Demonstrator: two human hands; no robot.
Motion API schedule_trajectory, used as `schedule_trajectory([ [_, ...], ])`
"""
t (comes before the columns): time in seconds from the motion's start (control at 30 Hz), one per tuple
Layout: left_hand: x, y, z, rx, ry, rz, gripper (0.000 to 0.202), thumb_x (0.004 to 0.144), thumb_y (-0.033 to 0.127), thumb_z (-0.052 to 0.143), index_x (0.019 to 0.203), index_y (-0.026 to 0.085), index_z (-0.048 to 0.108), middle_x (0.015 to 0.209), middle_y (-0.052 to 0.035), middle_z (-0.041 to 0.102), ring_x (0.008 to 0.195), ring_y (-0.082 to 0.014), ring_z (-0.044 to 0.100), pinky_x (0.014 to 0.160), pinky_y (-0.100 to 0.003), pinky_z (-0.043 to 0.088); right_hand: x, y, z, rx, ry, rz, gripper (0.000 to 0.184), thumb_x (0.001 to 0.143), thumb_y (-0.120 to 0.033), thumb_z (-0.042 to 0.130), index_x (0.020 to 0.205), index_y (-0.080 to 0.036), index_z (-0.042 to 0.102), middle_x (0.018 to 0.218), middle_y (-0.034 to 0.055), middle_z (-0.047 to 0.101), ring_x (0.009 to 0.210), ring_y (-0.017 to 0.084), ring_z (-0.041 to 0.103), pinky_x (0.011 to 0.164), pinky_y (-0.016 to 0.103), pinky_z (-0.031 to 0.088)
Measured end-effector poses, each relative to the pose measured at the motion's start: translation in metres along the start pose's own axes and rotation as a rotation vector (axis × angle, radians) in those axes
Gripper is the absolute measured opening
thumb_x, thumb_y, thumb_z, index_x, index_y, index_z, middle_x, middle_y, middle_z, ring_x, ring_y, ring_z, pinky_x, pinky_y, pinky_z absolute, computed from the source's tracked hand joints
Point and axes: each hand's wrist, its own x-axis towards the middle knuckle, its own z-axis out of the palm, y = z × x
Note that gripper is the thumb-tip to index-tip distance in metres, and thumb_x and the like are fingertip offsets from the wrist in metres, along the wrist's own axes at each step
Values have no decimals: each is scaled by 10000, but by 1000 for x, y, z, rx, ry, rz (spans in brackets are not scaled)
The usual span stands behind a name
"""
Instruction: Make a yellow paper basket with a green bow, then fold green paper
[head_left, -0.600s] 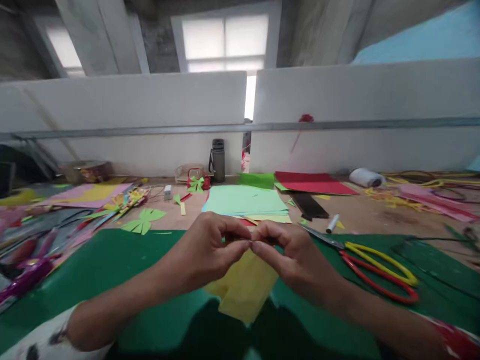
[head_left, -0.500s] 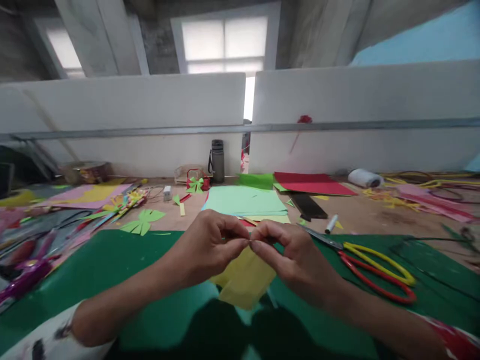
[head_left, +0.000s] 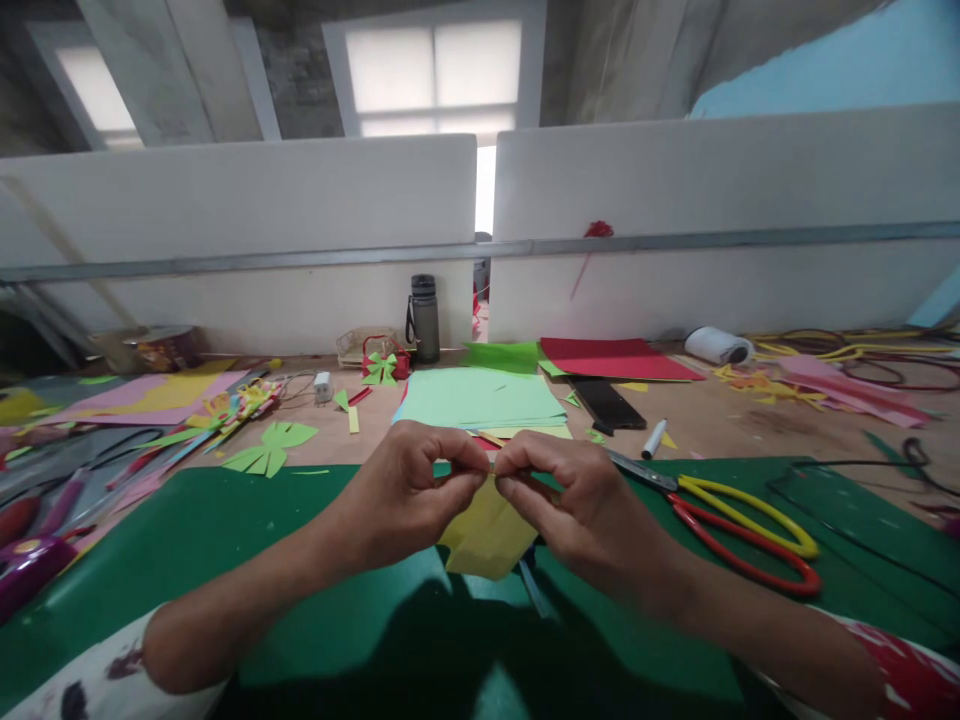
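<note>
A piece of yellow paper (head_left: 491,535) hangs from my fingertips over the green mat (head_left: 315,600). My left hand (head_left: 416,495) pinches its upper edge between thumb and forefinger. Close beside it, my right hand (head_left: 574,500) pinches the same edge, the fingertips of both hands almost touching. The fingers hide the top of the paper. Below it a thin bluish strip (head_left: 532,588) shows on the mat. To the right of my right hand lie scissors (head_left: 675,485) with one yellow and one red handle.
Stacked pale green paper (head_left: 480,398) lies behind my hands, with red paper (head_left: 619,358), a black phone (head_left: 609,403) and a marker (head_left: 655,438) to its right. A grey bottle (head_left: 424,320) stands near the wall. Cut green paper (head_left: 274,447) and a purple tool (head_left: 34,570) lie left.
The view has shifted slightly. Both hands keep their pinch on the yellow paper, which now hangs with its lower edge a little higher and shows less of its surface.
</note>
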Motion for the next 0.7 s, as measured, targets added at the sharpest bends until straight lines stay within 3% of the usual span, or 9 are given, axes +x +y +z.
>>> schedule_trajectory([
  [0.23, 1, -2, 1, -46, -5, -13, 231, 772, 37, 529, 828, 131, 734, 740, 1, 731, 654, -92, 628, 558, -120, 442, 0, 2, 0, -33, 39, 40, 103, 794, -112, 543, 740, -164, 614, 639, -17, 590, 601, 112, 531, 560, 233, 382],
  [0.4, 2, -4, 2, -85, -16, -82, 132, 762, 102, 577, 753, 105, 709, 717, -29, 724, 648, -116, 625, 564, -152, 455, 1, 4, 2, -10, 49, 22, 87, 794, -125, 560, 744, -173, 612, 672, -13, 617, 638, 117, 555, 593, 234, 399],
  [0.7, 4, -9, 4, -130, -14, -75, 93, 705, 77, 585, 683, 112, 668, 654, -24, 684, 625, -118, 602, 587, -189, 464, 2, 4, 2, -31, 36, -66, 121, 797, -112, 531, 705, -174, 580, 678, -4, 601, 649, 120, 549, 595, 239, 407],
])
